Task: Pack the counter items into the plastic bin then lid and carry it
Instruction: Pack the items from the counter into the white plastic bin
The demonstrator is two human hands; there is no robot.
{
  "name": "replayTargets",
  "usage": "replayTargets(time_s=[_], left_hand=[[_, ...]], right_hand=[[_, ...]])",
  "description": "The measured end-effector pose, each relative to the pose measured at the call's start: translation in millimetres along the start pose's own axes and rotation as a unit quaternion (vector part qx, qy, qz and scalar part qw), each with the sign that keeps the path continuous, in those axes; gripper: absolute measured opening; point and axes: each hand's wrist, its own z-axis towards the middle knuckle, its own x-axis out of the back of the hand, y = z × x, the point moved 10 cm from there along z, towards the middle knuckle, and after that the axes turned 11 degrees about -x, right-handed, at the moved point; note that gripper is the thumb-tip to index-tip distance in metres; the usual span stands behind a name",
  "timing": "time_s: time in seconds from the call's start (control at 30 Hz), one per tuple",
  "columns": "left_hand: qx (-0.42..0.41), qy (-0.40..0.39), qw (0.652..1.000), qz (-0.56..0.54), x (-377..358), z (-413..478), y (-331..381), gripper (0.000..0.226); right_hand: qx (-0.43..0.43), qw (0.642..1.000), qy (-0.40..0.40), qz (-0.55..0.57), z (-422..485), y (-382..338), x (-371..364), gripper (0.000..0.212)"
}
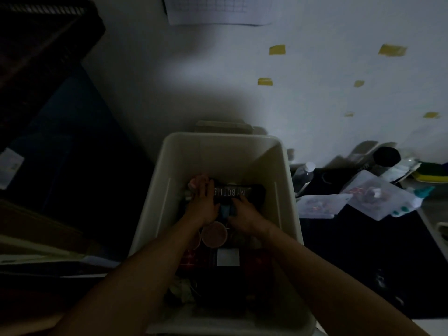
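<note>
Both of our hands work deep inside the plastic bin. The dark bottle lies crosswise, long axis left to right, directly ahead of us. Our left hand rests flat on its left end, fingers extended. Our right hand curls at its near edge; we cannot tell whether it grips. Dim light obscures the contents beneath. Clear packets lie on the tabletop, right of the bin.

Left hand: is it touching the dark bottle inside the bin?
Touching. The head view shows the left hand lying on the dark bottle in the bin, with its fingers across the bottle's left end and no gap visible.
</note>
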Motion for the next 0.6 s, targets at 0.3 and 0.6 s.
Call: replayTargets(time_s=[0.3, 0.6], left_hand=[[-0.043, 0.021, 0.999, 0.006, 20, -30, 19, 0.084], [-0.136, 0.127, 0.982, 0.04, 84, -36, 109, 0.068]], right_hand=[[0.063, 0.996, 0.027, 0.052, -42, -13, 39, 0.061], [0.147, 0.983, 0.096, 0.043, -93, -33, 127, 0.043]])
